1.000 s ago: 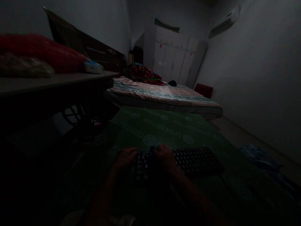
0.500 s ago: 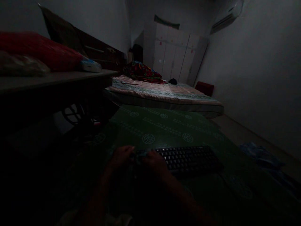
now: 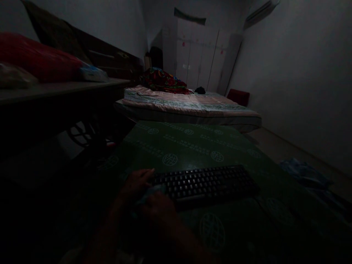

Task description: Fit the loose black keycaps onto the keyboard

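At six o'clock, both hands meet at the keyboard's near-left corner: right hand closed on a pale cloth, left hand resting there, fingers loosely curled. Toward twelve, green mat, then bed. Such dimness could mean a snagged keycap.

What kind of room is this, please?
Most likely a dim bedroom: a low mattress with a striped sheet, a white wardrobe at the far wall, and an air conditioner mounted high on the right.
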{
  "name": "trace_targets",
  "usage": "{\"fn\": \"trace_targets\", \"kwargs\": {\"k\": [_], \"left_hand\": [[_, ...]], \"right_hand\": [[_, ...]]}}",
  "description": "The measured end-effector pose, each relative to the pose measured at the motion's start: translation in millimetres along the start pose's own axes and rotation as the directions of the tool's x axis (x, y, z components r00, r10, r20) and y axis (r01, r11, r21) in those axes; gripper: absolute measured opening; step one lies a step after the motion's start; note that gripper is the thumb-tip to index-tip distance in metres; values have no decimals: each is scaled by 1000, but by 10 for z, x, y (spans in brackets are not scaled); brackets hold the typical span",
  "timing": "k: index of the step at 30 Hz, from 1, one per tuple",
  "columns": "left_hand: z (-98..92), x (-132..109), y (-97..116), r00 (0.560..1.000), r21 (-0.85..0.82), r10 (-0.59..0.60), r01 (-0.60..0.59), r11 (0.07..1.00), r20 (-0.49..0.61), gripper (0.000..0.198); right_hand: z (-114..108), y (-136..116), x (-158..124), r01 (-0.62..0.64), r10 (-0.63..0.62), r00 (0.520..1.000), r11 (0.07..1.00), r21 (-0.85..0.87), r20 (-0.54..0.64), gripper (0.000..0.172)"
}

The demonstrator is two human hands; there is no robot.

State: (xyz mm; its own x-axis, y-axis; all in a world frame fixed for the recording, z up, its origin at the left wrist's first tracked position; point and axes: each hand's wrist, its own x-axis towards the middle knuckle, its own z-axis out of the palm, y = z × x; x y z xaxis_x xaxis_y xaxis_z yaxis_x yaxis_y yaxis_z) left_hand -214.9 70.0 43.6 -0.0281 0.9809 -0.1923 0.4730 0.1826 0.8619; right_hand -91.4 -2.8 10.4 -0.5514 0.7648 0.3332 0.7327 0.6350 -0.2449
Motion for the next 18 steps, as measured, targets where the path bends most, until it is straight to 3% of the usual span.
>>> {"fn": "trace_targets", "kwargs": {"k": [2, 3, 6, 8, 9, 11, 14, 15, 16, 17, 18], "left_hand": [[11, -7, 3, 1000, 20, 13, -14, 1000, 15, 51], [20, -9, 3, 1000, 29, 15, -16, 999, 28, 51], [41, -10, 0, 999, 34, 13, -15, 999, 44, 49], [46, -15, 4, 998, 26, 22, -24, 999, 55, 47], [46, -19, 8, 998, 23, 28, -29, 999, 61, 47], [43, -26, 13, 997, 22, 39, -41, 999, 69, 45], [39, -29, 3, 996, 26, 51, -53, 998, 74, 45], [39, -28, -4, 996, 27, 51, -53, 998, 75, 45], [39, -26, -12, 996, 27, 51, -53, 998, 75, 45], [40, -26, -20, 996, 26, 48, -50, 998, 75, 45], [42, -26, -28, 996, 26, 44, -46, 999, 74, 45]], "right_hand": [[16, -94, -52, 144, -141, 985, 989, 18, -95, 18], [-49, -15, -139, 126, -124, 982, 992, 8, -141, 16], [-415, 572, -504, -176, 164, 962, 984, -39, -220, 16], [-644, 984, -698, -437, 411, 884, 895, -86, -224, 24], [-705, 1110, -748, -557, 526, 822, 823, -114, -220, 26], [-674, 1118, -737, -624, 604, 780, 767, -146, -161, 24], [-304, 581, -514, -472, 465, 881, 875, -107, -85, 12], [-154, 339, -430, -307, 301, 949, 950, -61, -91, 8], [-25, 119, -364, -129, 128, 987, 992, 1, -99, 7], [69, -52, -325, 13, -6, 993, 998, 66, -114, 10], [115, -149, -320, 79, -63, 987, 991, 104, -147, 11]]}}
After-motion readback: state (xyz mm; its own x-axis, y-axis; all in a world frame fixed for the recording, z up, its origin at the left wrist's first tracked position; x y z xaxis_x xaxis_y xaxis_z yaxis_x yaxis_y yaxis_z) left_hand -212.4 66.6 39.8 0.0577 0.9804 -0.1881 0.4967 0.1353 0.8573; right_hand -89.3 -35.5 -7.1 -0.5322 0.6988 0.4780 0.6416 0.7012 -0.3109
